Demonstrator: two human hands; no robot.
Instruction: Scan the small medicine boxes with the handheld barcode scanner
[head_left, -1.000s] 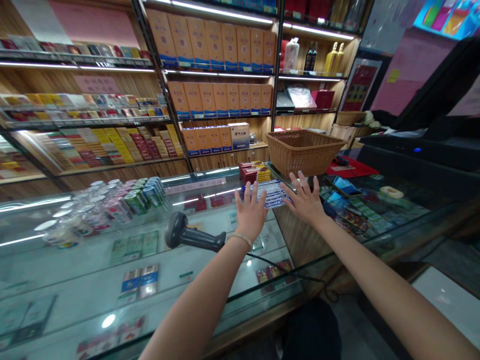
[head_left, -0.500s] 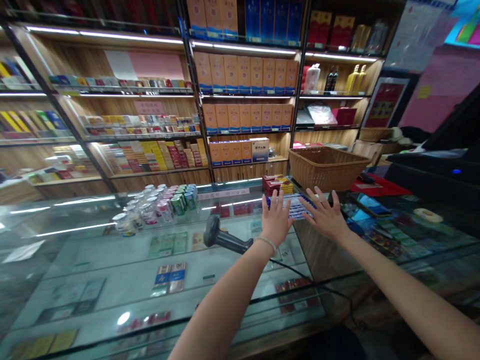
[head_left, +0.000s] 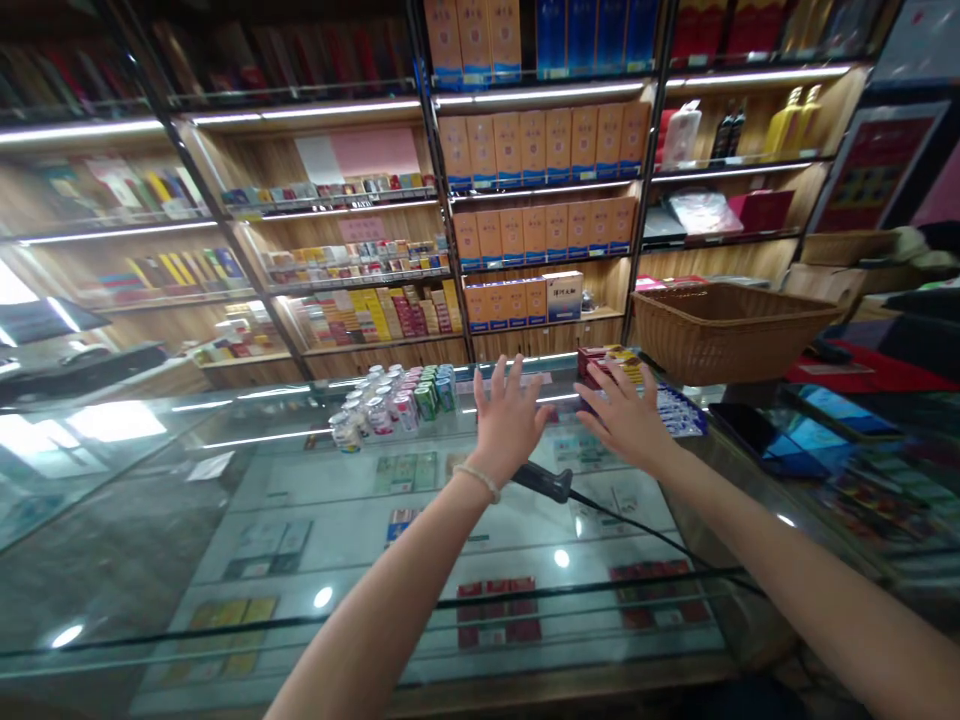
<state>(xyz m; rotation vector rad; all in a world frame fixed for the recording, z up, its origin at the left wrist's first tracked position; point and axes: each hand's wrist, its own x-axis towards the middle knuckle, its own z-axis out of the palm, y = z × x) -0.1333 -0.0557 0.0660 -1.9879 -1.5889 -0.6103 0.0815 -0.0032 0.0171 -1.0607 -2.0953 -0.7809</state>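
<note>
My left hand (head_left: pixel 511 418) is open with fingers spread, held over the glass counter (head_left: pixel 330 560). It covers the head of a dark barcode scanner (head_left: pixel 546 482), whose handle and cable show beyond the wrist. My right hand (head_left: pixel 624 418) is open too, empty, with its fingers in front of red and yellow packs (head_left: pixel 600 357) and blue-and-white packets (head_left: pixel 679 412). Left of my left hand stand rows of small plastic bottles (head_left: pixel 375 405) and green tins (head_left: pixel 427 398). Whether either hand touches the glass is hard to tell.
A wicker basket (head_left: pixel 731 335) stands at the counter's back right. Beside my right arm lie a dark phone or tablet (head_left: pixel 769 440) and a blue-screened one (head_left: pixel 844 408). Shelves behind hold orange boxes (head_left: pixel 532 145) and cigarette packs (head_left: pixel 375 312). The scanner's cable (head_left: pixel 637 525) crosses the glass.
The view has turned to the left, so the shelves and counter goods appear further right. My left hand has moved left across the counter and now hides the scanner's head. Both hands stay spread.
</note>
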